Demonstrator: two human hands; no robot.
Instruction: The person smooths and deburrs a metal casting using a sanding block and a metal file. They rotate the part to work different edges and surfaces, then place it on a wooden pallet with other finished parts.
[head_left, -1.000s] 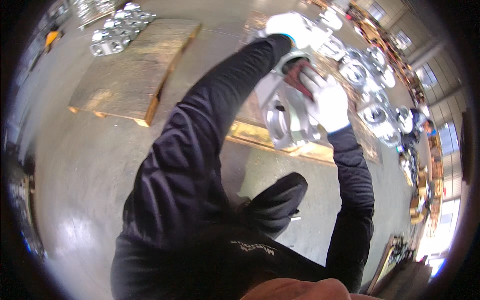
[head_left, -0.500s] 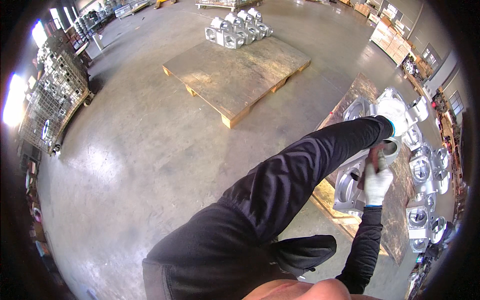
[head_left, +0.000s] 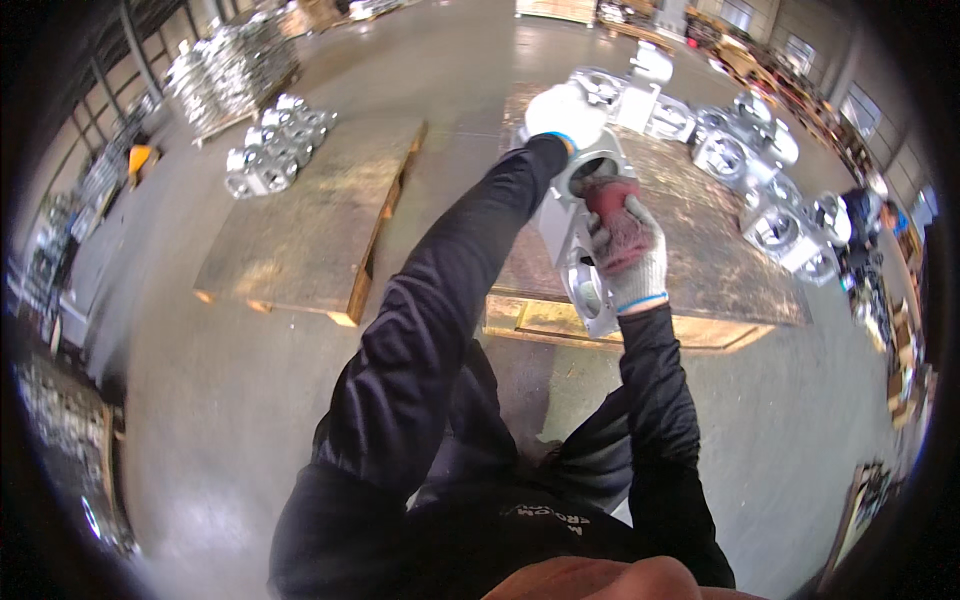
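Observation:
A silver metal casting [head_left: 556, 222] with round bores stands at the near left edge of the wooden board. My left hand [head_left: 566, 112], in a white glove, lies at the casting's far end; glare washes out its fingers. My right hand [head_left: 640, 262], also gloved, is closed around a dark red pad [head_left: 614, 222], pressing it at the rim of the casting's upper bore. The lower bore faces me beside my right wrist.
Several similar castings [head_left: 722, 157] stand along the far and right sides of the wooden board [head_left: 690, 225]. Left of it is a low pallet [head_left: 300, 240] bearing a group of castings [head_left: 268, 165]. A person [head_left: 862, 215] is at the far right.
My view has swung to the right, so the casting and both hands now sit nearer its middle. My right hand keeps the red pad at the bore, and my left stays on the casting.

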